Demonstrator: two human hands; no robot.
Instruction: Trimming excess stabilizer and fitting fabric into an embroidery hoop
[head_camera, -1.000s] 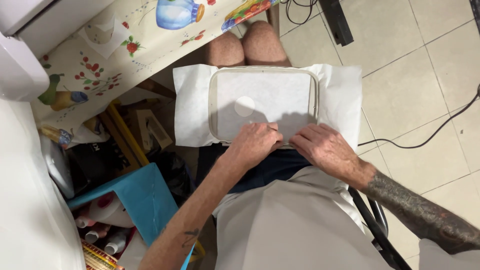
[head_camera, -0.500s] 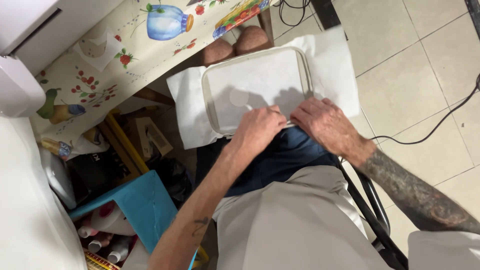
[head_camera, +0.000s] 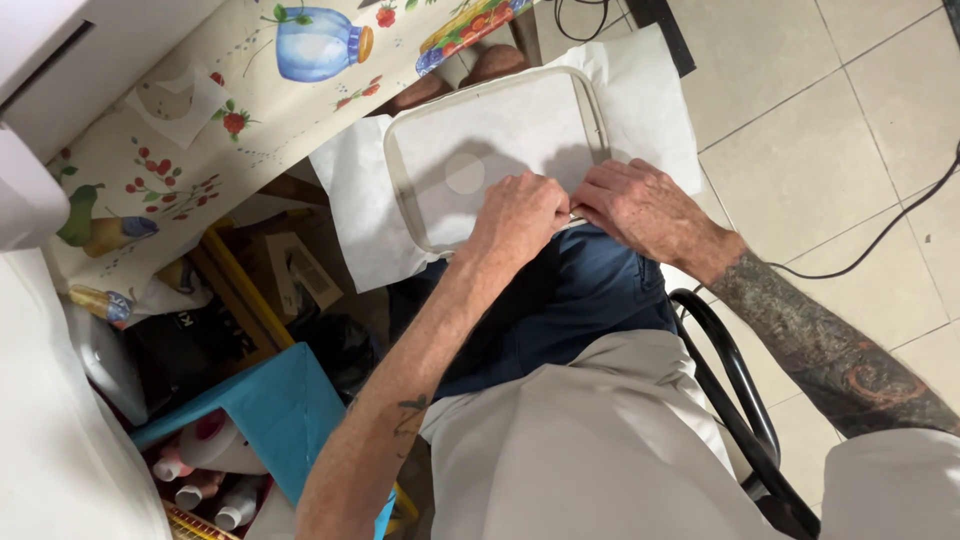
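Seated person, head view looking down at lap. Rounded rectangular frame (head_camera: 400, 190) with white fabric (head_camera: 500, 130) stretched inside sits on the knees, upper centre of the frame; loose white sheet (head_camera: 350, 210) spreads out past it on both sides. Left hand (head_camera: 515, 215) curled over the frame's near edge, grip narrow, fingers pinching at the fabric there. Right hand (head_camera: 640, 205) just beside it, touching the same edge, fingers bent down; what it pinches can't be told. Flowered tablecloth (head_camera: 150, 150) on the bench, upper left. Blue box (head_camera: 275, 415), lower left, with white bottles (head_camera: 215, 455) beside it. Black chair arm (head_camera: 735, 375) at right.
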